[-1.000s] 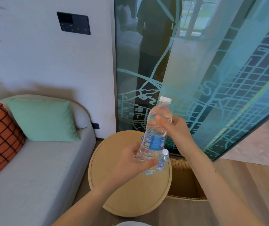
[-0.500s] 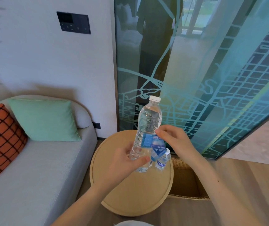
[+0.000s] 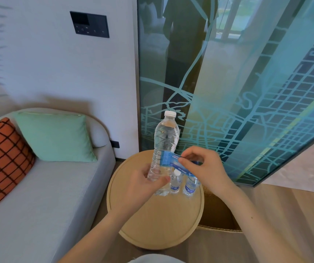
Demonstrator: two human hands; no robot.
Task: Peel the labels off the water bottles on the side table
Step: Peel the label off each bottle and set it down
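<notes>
My left hand [image 3: 142, 184] grips the lower body of a clear water bottle [image 3: 165, 137] with a white cap, held upright above the round wooden side table [image 3: 152, 221]. Its blue label [image 3: 168, 161] is partly off the bottle and stretches to the right. My right hand [image 3: 199, 166] pinches the loose end of that label between thumb and fingers. Two small water bottles stand on the table behind my hands, one [image 3: 175, 182] in the middle and another [image 3: 190, 186] to its right, both with blue labels on them.
A grey sofa [image 3: 44, 196] with a green cushion [image 3: 55, 136] and an orange checked cushion [image 3: 2, 160] lies left of the table. A teal patterned glass panel [image 3: 247, 92] stands behind. A woven basket [image 3: 217, 211] sits at the table's right.
The bottle moved left and a little lower. My right hand went from the bottle's shoulder down to the label and pulled it off to the right. A second small bottle came into sight.
</notes>
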